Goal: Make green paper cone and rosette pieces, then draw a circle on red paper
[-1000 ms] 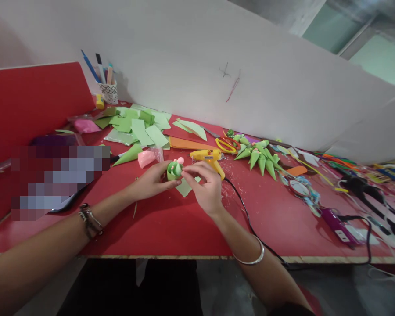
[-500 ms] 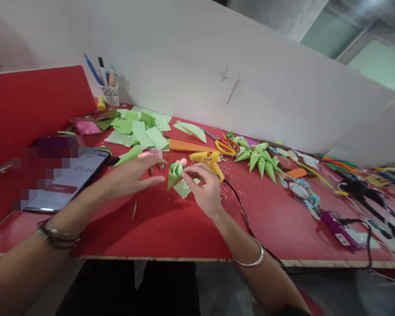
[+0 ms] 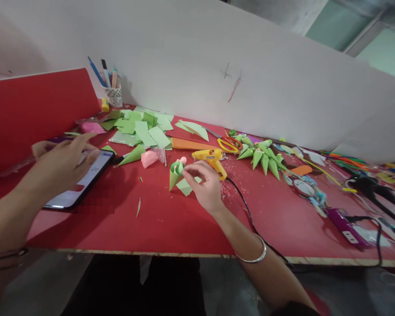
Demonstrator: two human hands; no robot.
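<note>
On the red table point(image 3: 158, 232), a phone point(image 3: 85, 180) is set near the left edge. Over it, the left hand point(image 3: 59, 162) is held with fingers spread. By the right hand point(image 3: 206, 186), a green paper cone point(image 3: 173, 179) is pinched at its rim, midway between the front and back edges. The paper could be bent by a hard squeeze, or the pink ball point(image 3: 183, 159) knocked off by a bump.

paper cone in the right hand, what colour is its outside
Light green; the paper cone shows best in the head view.
</note>
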